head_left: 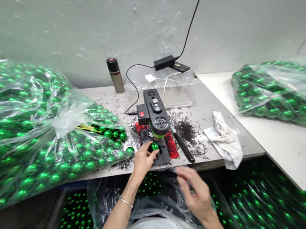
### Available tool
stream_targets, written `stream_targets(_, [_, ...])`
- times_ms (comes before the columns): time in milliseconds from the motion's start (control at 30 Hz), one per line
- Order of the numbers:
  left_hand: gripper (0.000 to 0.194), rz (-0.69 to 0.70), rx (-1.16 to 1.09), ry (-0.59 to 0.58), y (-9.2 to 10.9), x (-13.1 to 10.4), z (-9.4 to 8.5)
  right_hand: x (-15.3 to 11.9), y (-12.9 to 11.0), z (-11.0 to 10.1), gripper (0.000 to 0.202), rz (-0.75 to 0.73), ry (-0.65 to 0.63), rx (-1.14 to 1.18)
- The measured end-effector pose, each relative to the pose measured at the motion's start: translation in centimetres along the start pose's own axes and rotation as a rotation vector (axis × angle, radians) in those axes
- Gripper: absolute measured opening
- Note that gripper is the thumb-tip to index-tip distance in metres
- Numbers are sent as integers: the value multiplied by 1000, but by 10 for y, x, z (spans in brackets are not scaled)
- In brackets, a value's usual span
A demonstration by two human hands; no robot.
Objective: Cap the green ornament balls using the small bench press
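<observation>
My left hand [144,158] pinches a shiny green ball [154,146] between thumb and fingers. It keeps the ball over the black base plate [163,160], just beneath the head of a small black bench machine [156,112]. The machine has a red switch [142,114] on its left side and a black-handled lever [184,148] angled toward the front edge. My right hand [195,194] hovers in front of the table edge, below the lever and apart from it. Its fingers are curled and blurred, so whether they hold anything is unclear.
A large clear bag of green balls [25,136] lies open-mouthed at left; another bag [277,91] sits right. Black scraps [185,130] litter the table around a red mat [171,146]. A crumpled cloth [225,140], a bottle [115,76] and a power adapter [164,62] stand about. Balls [68,225] fill bags below.
</observation>
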State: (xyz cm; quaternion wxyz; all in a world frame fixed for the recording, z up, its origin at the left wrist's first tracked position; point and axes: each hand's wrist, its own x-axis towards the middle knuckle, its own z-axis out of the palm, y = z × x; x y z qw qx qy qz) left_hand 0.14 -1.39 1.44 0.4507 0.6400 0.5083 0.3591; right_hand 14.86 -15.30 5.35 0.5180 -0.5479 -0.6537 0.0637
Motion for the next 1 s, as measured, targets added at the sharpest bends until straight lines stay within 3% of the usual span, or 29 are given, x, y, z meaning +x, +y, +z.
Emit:
stream_targets(67, [36,7,20,-12,-1,3,0,21,1,-9,37,-27,209,-31])
stream_targets(133, [35,19,52,-18,1,4,0,46,0,-15,48,-88,312,-29])
stream_targets(233, [34,52,96,-15,6,4,-1,84,-6,-16,53,-266,173,-54])
stream_targets(300, [34,72,111,-23,9,4,-2,103,-12,-13,42,-353,52,-56])
stream_targets(367, [34,85,122,-26,10,3,-2,111,-16,-8,24,-376,19,-11])
stream_targets(433, [34,94,134,-18,9,3,-2,110,-16,-1,13,-351,32,30])
stream_targets(567, [33,103,143,-5,8,3,0,88,2,21,32,-292,111,8])
stream_targets(800, [34,100,150,4,8,3,1,56,48,55,37,-354,217,-46])
stream_targets(1000, [35,99,170,1,11,2,1,56,48,61,31,-370,280,78])
